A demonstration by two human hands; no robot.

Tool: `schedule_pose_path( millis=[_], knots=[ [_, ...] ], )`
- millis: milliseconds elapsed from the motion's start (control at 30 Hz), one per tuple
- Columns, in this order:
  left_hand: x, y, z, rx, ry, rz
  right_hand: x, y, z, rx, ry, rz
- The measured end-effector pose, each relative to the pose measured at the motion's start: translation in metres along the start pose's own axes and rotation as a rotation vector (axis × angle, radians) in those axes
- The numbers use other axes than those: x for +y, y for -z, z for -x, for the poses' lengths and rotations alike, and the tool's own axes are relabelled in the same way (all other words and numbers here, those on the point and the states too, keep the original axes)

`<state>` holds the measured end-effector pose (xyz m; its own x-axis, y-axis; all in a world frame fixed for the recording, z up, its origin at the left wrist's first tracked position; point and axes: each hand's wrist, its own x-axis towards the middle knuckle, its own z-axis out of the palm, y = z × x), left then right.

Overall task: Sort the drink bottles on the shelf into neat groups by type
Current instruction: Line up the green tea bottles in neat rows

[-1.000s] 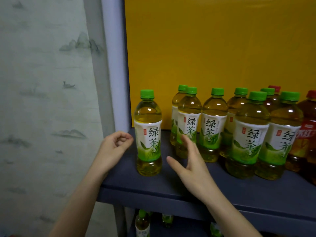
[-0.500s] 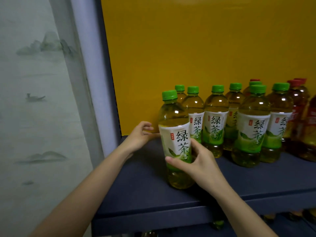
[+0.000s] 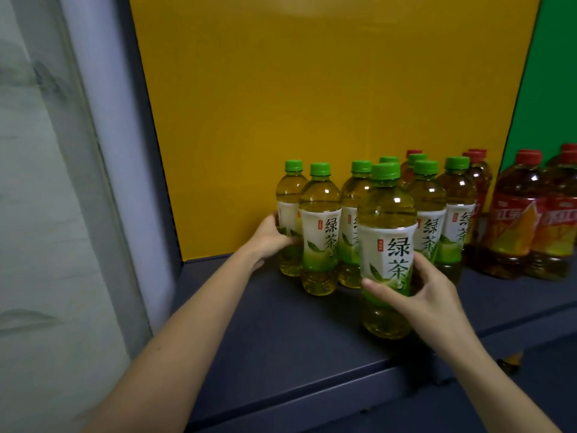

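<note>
My right hand wraps a green-capped clear plastic tea bottle fronting its matching cluster; my left hand grips the cluster's leftmost bottle, steadying it.

Head-worn, close, downward onto shelf

Bare left forearm, bare right forearm, both uncovered to the frame edge, slim wrists, left hand, right hand, slender fingers

Shop: shelf of tea bottles
</note>
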<state>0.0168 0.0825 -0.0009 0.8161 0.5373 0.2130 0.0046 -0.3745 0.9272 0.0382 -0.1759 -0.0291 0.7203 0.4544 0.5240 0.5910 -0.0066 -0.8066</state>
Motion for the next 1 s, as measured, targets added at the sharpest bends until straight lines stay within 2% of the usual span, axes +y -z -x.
schedule_pose_path(
  millis=[300,533,800,1000],
  knots=[
    [-0.004,0.045,0.037,0.05,0.016,-0.051,0.009,0.005,-0.005,-0.021,0.0,-0.023],
    [0.001,0.058,0.088,0.083,-0.036,-0.068,0.019,0.005,-0.016,-0.037,0.037,-0.024],
    [0.019,0.014,0.12,0.081,-0.065,-0.062,0.034,0.0,-0.032,-0.07,0.067,0.065],
    [0.024,-0.035,0.124,0.185,-0.105,0.002,0.039,-0.007,-0.033,-0.066,0.144,0.103]
  ],
)
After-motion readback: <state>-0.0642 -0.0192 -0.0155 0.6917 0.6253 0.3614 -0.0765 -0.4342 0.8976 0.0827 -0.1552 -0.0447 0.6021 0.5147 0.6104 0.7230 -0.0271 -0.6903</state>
